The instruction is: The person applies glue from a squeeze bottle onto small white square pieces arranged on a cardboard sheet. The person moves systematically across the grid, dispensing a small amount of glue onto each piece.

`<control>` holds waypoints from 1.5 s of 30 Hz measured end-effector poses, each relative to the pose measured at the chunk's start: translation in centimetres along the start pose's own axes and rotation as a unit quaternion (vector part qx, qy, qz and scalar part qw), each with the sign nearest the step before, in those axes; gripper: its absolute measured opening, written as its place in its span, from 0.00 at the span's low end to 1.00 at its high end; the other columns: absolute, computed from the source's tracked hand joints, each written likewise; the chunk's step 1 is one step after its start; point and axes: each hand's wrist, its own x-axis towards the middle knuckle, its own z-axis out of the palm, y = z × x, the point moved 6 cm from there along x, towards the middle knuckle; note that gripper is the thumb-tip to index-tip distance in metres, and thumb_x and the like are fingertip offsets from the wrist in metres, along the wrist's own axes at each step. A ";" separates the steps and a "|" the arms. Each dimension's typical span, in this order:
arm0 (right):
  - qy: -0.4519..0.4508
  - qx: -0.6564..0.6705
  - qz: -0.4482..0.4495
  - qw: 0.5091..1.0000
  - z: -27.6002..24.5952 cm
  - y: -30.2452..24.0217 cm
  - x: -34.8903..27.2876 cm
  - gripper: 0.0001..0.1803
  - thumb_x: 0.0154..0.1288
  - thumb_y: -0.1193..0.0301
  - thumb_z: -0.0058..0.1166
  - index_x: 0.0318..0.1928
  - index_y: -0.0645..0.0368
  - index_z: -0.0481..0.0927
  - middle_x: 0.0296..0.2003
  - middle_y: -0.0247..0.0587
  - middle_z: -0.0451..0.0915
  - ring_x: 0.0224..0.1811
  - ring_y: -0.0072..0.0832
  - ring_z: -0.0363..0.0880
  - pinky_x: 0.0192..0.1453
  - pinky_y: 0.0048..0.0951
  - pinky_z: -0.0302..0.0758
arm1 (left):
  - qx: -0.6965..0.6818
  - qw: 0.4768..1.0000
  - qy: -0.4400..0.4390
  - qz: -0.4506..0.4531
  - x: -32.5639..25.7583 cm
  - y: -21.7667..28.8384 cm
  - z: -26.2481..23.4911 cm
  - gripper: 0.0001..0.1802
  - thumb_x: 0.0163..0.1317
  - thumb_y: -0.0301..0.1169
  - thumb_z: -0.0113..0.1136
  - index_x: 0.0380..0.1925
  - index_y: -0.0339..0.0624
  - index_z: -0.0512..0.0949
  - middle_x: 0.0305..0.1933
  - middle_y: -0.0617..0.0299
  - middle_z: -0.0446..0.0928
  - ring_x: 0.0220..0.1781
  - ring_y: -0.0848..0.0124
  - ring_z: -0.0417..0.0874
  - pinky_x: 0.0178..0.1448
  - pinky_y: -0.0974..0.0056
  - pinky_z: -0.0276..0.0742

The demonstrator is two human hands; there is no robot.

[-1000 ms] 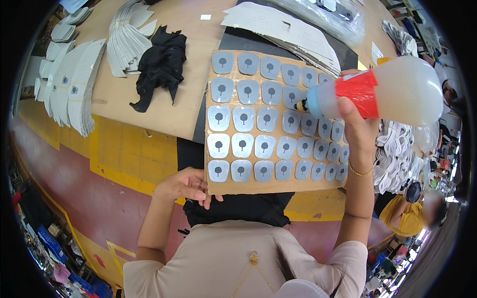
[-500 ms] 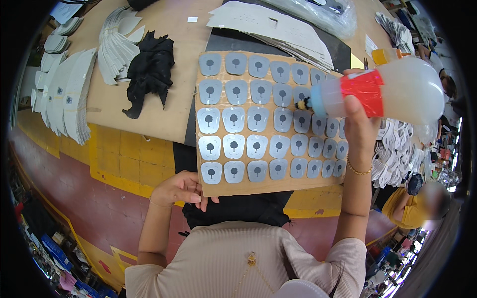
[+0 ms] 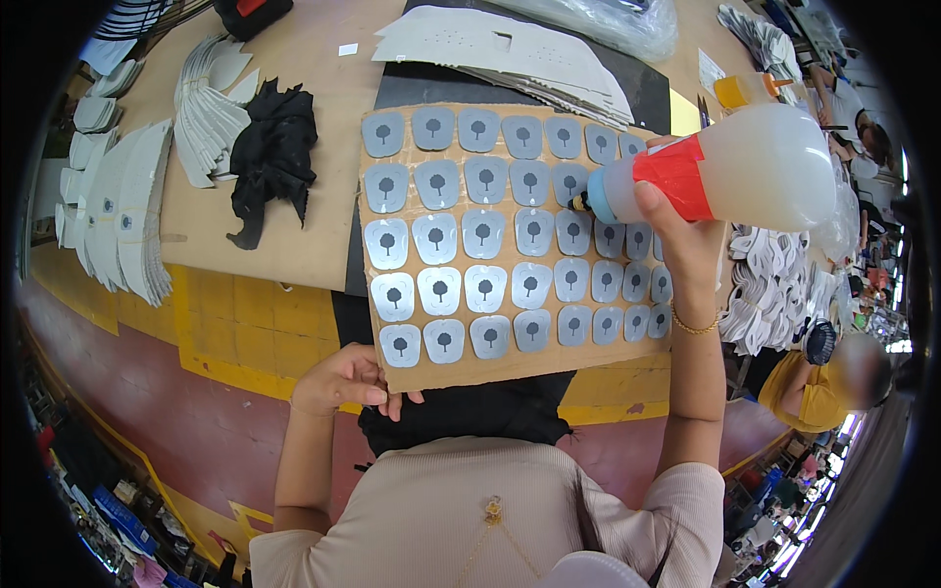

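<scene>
My right hand (image 3: 676, 220) is wrapped round a large squeeze bottle (image 3: 774, 167) of cloudy pale liquid, with red tape and a light blue collar. The bottle lies tilted almost level, its dark nozzle pointing left, over or close to the second and third rows of grey patches; contact cannot be made out. These rounded patches (image 3: 483, 235), each bearing a dark tree shape, sit in rows on a brown cardboard sheet (image 3: 461, 375). At the sheet's near left corner, my left hand (image 3: 348, 382) grips the edge, some fingers hidden beneath.
Behind the sheet lie stacked pale cut panels (image 3: 490, 44) on a dark mat. Crumpled black cloth (image 3: 274, 147) and bundled pale pieces (image 3: 137, 216) occupy the left. Rightward are a yellow bottle (image 3: 742, 91), white cut pieces (image 3: 765, 289) and a person in yellow (image 3: 809, 397).
The sheet and bottle appear farther left, along with the whole table view. Relative to the patches, the nozzle has shifted slightly right. Both hands keep their holds.
</scene>
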 end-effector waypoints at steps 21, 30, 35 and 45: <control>0.072 0.019 0.004 0.997 -3.1 1.2 -1.0 0.24 0.44 0.70 0.67 0.42 0.62 0.72 0.38 0.40 0.77 0.39 0.25 0.76 0.44 0.26 0.75 | -0.019 1.000 -0.023 -0.007 0.3 0.1 0.3 0.21 0.44 0.31 0.62 0.39 0.31 0.74 0.39 0.44 0.77 0.28 0.67 0.80 0.30 0.69 0.76; 0.157 0.063 -0.021 0.985 -6.9 1.2 -1.2 0.22 0.46 0.68 0.66 0.42 0.62 0.73 0.37 0.39 0.77 0.39 0.25 0.76 0.44 0.26 0.75 | 0.012 1.000 0.012 0.018 0.4 0.2 0.4 0.23 0.43 0.37 0.62 0.35 0.26 0.75 0.33 0.40 0.77 0.23 0.61 0.81 0.24 0.67 0.75; 0.133 0.010 0.002 0.991 -6.6 2.1 -1.7 0.22 0.45 0.67 0.67 0.41 0.62 0.73 0.36 0.39 0.77 0.38 0.25 0.76 0.43 0.26 0.75 | 0.017 1.000 0.016 0.020 0.7 0.1 0.5 0.24 0.42 0.37 0.63 0.34 0.26 0.75 0.33 0.40 0.77 0.23 0.61 0.80 0.24 0.66 0.75; 0.149 -0.012 -0.008 0.989 -7.3 2.5 -2.1 0.22 0.46 0.67 0.66 0.40 0.63 0.74 0.36 0.39 0.78 0.37 0.25 0.77 0.42 0.25 0.75 | 0.013 0.999 0.030 0.010 0.5 -0.2 0.4 0.26 0.41 0.38 0.64 0.35 0.26 0.74 0.33 0.40 0.77 0.23 0.61 0.80 0.23 0.65 0.75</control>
